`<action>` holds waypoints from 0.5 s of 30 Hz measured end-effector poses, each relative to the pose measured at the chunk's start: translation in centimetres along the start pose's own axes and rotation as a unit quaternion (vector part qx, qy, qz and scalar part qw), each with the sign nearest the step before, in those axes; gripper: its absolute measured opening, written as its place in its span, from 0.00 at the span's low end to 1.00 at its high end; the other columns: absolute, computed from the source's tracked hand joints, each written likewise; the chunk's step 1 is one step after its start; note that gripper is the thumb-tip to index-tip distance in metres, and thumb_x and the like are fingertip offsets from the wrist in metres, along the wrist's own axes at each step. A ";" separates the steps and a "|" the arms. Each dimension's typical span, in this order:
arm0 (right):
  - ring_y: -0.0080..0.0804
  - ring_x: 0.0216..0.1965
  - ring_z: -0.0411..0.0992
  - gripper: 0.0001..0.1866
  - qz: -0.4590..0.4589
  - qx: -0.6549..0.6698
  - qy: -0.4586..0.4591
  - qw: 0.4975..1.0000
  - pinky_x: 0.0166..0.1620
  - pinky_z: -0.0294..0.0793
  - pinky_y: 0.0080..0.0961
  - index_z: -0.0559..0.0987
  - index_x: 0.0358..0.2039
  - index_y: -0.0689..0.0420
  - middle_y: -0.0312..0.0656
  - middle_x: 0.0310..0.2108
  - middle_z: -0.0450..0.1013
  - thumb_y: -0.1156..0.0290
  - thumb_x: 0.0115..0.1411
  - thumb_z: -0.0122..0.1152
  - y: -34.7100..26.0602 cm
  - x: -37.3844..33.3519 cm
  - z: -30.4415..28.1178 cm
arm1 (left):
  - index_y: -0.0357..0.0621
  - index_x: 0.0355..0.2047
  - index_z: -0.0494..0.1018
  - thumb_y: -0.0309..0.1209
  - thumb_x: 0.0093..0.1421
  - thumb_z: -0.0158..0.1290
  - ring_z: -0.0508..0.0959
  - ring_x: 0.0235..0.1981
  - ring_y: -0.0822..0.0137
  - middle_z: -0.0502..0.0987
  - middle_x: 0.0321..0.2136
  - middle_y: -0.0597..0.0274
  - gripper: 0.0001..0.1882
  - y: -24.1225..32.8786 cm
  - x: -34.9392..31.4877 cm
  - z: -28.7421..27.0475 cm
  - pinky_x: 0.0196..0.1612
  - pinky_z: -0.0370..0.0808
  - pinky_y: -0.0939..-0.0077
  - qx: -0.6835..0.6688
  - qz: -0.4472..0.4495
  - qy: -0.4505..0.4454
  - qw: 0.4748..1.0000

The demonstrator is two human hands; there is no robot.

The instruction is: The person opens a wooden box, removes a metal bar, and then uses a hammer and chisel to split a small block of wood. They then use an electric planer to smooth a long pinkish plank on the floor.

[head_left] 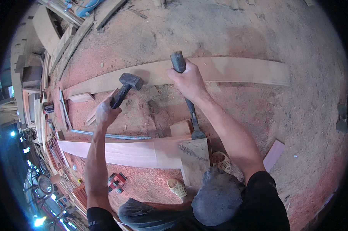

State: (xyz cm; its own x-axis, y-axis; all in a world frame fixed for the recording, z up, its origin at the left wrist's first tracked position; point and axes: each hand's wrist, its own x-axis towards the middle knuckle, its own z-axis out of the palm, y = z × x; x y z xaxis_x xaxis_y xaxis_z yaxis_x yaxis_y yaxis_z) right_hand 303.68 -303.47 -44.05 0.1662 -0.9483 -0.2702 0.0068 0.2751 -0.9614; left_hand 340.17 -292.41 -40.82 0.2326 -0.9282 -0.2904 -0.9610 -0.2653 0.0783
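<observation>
My left hand [106, 114] is closed round the handle of a short, heavy hammer [131, 81], its dark head raised to the left of the chisel. My right hand [190, 81] grips a large chisel [192, 107] below the top of its thick handle, which points up and away from me. The chisel's broad blade meets the far edge of a wooden block [196, 156] in front of my knees. A long pale plank [120, 153] runs left from that block. Just beyond the blade sits a small wood offcut [181, 128].
A long curved board [239, 70] lies across the dusty ground beyond my hands. Near the plank are a thin ruler-like strip [112, 135] and a red tool [117, 182]. Timber [68, 54] is piled at left; a board piece [274, 155] lies at right. My slippered foot [177, 188] is close by.
</observation>
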 end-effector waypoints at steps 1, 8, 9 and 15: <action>0.31 0.26 0.72 0.13 0.005 -0.017 -0.010 1.000 0.34 0.75 0.37 0.74 0.32 0.61 0.40 0.22 0.72 0.64 0.57 0.64 0.3 0.2 0.5 | 0.37 0.53 0.77 0.36 0.53 0.64 0.85 0.34 0.48 0.84 0.33 0.43 0.28 1.0 0.5 -2.4 0.38 0.79 0.55 -0.004 0.007 0.007 1.000; 0.26 0.26 0.69 0.09 0.043 0.030 -0.019 0.998 0.32 0.71 0.35 0.74 0.29 0.61 0.37 0.21 0.69 0.70 0.57 0.63 2.0 0.7 1.2 | 0.36 0.52 0.76 0.33 0.61 0.59 0.74 0.19 0.73 0.72 0.21 0.66 0.20 11.7 6.7 -15.3 0.21 0.72 0.72 -0.223 -0.024 0.020 0.974; 0.25 0.26 0.69 0.09 0.036 0.021 -0.016 0.999 0.32 0.71 0.35 0.75 0.29 0.61 0.37 0.21 0.70 0.70 0.57 0.64 1.9 0.7 1.1 | 0.36 0.53 0.75 0.32 0.60 0.59 0.74 0.19 0.73 0.72 0.21 0.65 0.21 13.3 7.5 -16.3 0.21 0.73 0.71 -0.208 -0.003 0.020 0.978; 0.28 0.28 0.73 0.09 -0.006 -0.024 0.002 1.000 0.34 0.74 0.35 0.77 0.31 0.62 0.40 0.22 0.74 0.69 0.57 0.65 1.2 0.1 1.1 | 0.43 0.67 0.71 0.30 0.53 0.59 0.79 0.26 0.68 0.82 0.37 0.55 0.38 20.6 8.3 -19.8 0.28 0.79 0.70 0.019 0.058 -0.348 0.936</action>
State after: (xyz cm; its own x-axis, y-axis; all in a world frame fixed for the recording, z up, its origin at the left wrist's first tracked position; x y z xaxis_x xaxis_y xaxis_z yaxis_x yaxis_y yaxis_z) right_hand 304.78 -303.04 -45.12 0.1623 -0.9524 -0.2581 -0.0387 0.2552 -0.9661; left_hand 325.31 -310.73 -22.72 -0.0141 -0.5523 -0.8336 -0.9813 -0.1522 0.1175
